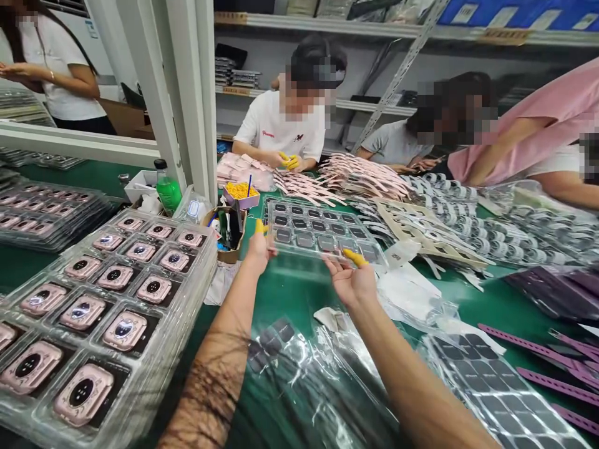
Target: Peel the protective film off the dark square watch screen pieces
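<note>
Between my two hands is a clear plastic tray [299, 249] with rows of dark, square watch-sized pieces in its pockets. My left hand [260, 249] grips the tray's near left corner, its thumb in a yellow finger cot. At the near right edge, my right hand [352, 274] holds the tray with fingers underneath and a yellow-covered thumb on top. Below my arms lies crumpled clear film [322, 380], with a few dark square stickers [276, 337] beside it.
Stacked trays of pink watch cases [124, 327] rise at left. A green bottle [168, 190], a box of yellow finger cots [242, 192] and a tool box [229, 231] stand near the post. Pink straps [365, 174], grey bands [496, 231] and sticker sheets [496, 380] lie right. Co-workers sit opposite.
</note>
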### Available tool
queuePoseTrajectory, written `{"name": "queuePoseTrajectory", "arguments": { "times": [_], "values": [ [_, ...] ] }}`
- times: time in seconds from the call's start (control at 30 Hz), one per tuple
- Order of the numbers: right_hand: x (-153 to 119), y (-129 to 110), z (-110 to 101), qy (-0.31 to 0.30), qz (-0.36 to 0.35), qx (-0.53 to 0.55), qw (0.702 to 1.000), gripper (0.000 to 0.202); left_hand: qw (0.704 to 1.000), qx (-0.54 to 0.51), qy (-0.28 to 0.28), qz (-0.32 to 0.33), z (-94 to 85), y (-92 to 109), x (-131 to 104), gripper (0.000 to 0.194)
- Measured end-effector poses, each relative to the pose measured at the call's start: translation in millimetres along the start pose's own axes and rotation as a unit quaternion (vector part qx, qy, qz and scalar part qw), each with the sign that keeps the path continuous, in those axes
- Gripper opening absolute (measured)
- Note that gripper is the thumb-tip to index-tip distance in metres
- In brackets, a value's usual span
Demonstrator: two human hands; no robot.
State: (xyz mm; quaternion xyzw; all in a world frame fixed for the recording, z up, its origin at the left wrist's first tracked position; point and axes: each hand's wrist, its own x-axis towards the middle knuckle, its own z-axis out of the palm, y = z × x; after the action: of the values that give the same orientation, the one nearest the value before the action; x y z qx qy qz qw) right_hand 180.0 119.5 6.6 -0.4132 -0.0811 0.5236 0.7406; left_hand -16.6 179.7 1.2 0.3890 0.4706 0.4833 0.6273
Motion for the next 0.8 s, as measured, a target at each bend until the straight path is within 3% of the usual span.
{"name": "queuePoseTrajectory", "arguments": {
  "times": [0.23, 0.43, 0.63, 0.8],
  "values": [
    [63, 14, 45, -0.002, 0.039, -0.003, 0.999, 0.018, 0.994, -0.035, 0.103, 0.007, 14.9, -34, 9, 0.020],
    [97, 27, 69, -0.011, 0.061, -0.056, 0.996, 0.019, 0.994, 0.028, 0.103, 0.028, 17.2, -37, 6, 0.024],
    [104, 28, 72, 0.011, 0.066, -0.175, 0.982, 0.017, 0.994, 0.063, 0.071, 0.052, 18.0, -34, 1, 0.028],
    [87, 0, 52, 0.032, 0.082, -0.331, 0.940, 0.015, 0.994, 0.078, 0.057, 0.051, 16.6, -34, 1, 0.024]
  ]
}}
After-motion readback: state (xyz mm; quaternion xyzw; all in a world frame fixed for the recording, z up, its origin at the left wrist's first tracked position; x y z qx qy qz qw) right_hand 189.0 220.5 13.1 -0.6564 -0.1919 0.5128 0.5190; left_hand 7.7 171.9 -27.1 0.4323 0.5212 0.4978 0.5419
